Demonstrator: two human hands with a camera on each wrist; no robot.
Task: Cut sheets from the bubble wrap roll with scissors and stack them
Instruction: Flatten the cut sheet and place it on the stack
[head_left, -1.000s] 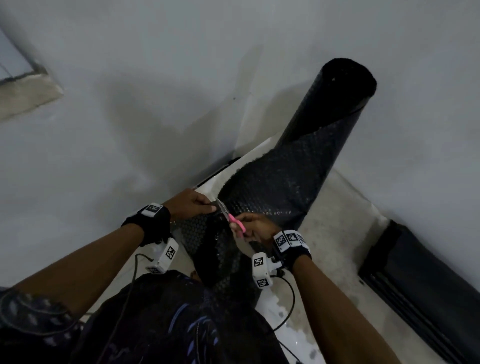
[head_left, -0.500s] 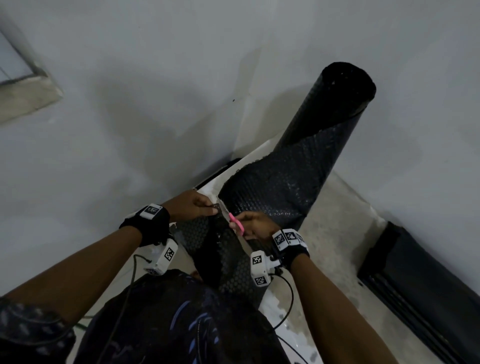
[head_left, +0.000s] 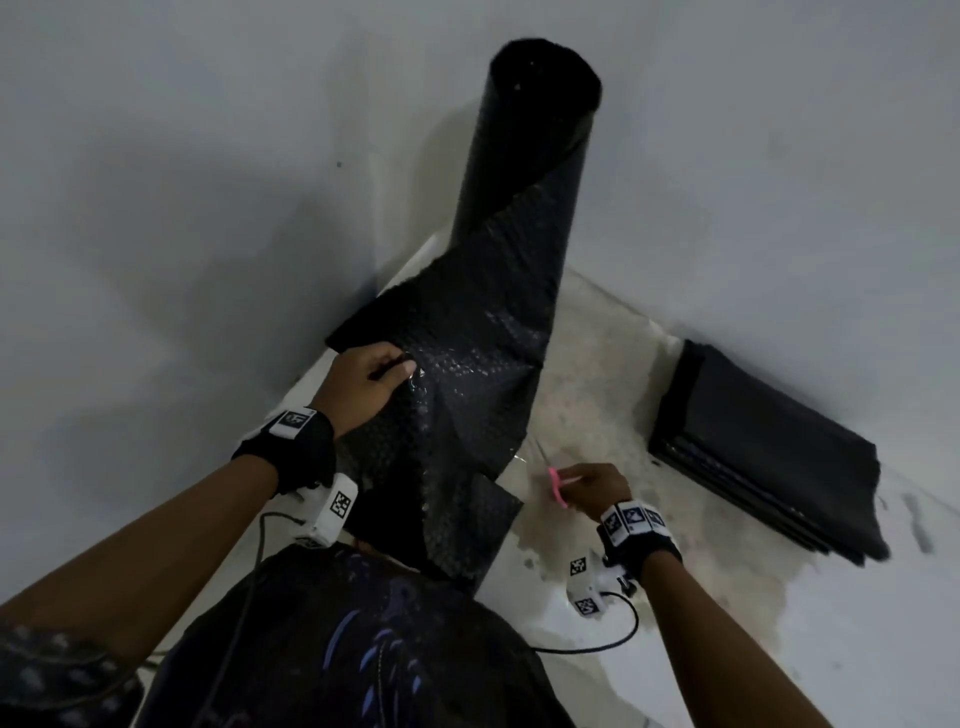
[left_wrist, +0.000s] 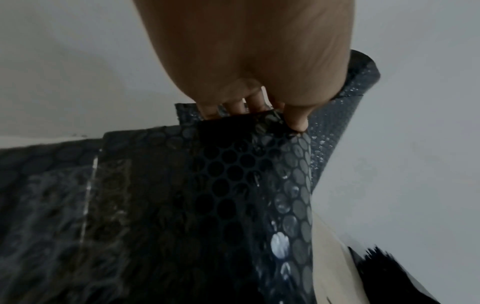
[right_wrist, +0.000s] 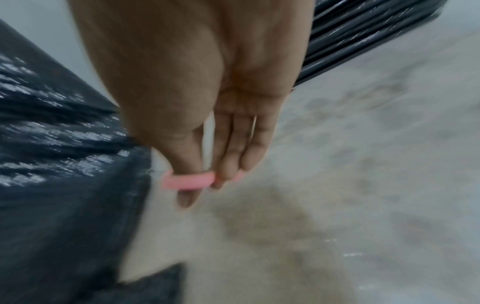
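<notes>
A black bubble wrap roll (head_left: 530, 156) stands upright in the room corner, its loose sheet (head_left: 467, 395) trailing down toward me. My left hand (head_left: 400, 366) pinches the sheet's upper edge; in the left wrist view the fingers (left_wrist: 293, 121) fold over that edge (left_wrist: 233, 131). My right hand (head_left: 571, 480) holds pink-handled scissors (head_left: 557, 486) just right of the sheet, clear of it, blades pointing up toward the wrap. In the right wrist view the thumb passes through the pink handle (right_wrist: 187, 182). A stack of cut sheets (head_left: 769, 467) lies on the floor at the right.
White walls close the corner behind the roll. The floor (head_left: 597, 364) between the sheet and the stack is bare, stained concrete. My knees and dark clothing (head_left: 337, 649) sit below the sheet. A cable (head_left: 613, 642) hangs from the right wrist camera.
My right hand has drawn the scissors out of the wrap, to the right and down. My left hand still holds the sheet's edge, now farther from the right hand.
</notes>
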